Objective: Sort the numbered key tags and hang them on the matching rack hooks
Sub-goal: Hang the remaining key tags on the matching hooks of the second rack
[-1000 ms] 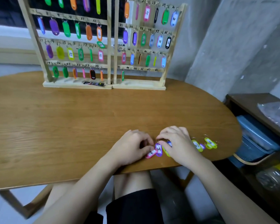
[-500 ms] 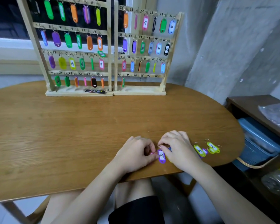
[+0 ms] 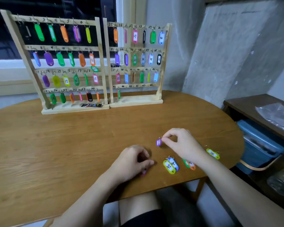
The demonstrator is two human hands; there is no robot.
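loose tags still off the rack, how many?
7 visible: purple tag pinched in the right hand; pink tag under the left hand; yellow-green and blue overlapping; green and orange by the right wrist; yellow-green far right. The hands may hide more.

Both forearms are bare from the frame's lower edge to the wrists, with no sleeve showing on either. The left hand (image 3: 131, 163) and the right hand (image 3: 181, 145) wear no gloves, rings or watch. Black shorts (image 3: 143, 217) cover the lap at the bottom, and the thighs below them are bare.
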